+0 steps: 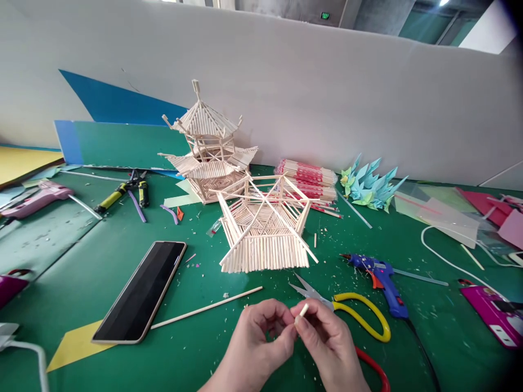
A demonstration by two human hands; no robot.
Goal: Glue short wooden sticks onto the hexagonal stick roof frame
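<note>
My right hand (327,340) pinches a short piece of wooden stick (303,311) between thumb and forefinger, its pale end pointing up. Close against it, my left hand (261,340) is closed too, thumb and fingers together near the stick's lower end; what lies between its fingertips is hidden. Just beyond both hands stands a roof-shaped frame (265,253) built of wooden sticks, with thin sticks crossing over its open top. Scissors (362,311) with yellow handles lie partly behind my right hand. A long wooden stick (208,307) lies left of my hands.
Behind stands a stick pagoda (208,125), beside packs of sticks (306,179) and folded blue paper (370,182). A blue glue gun (382,277) lies right, a phone (141,291) left. Farther left are a pink glue gun (38,200) and pliers (112,198). A red handle (373,369) shows below.
</note>
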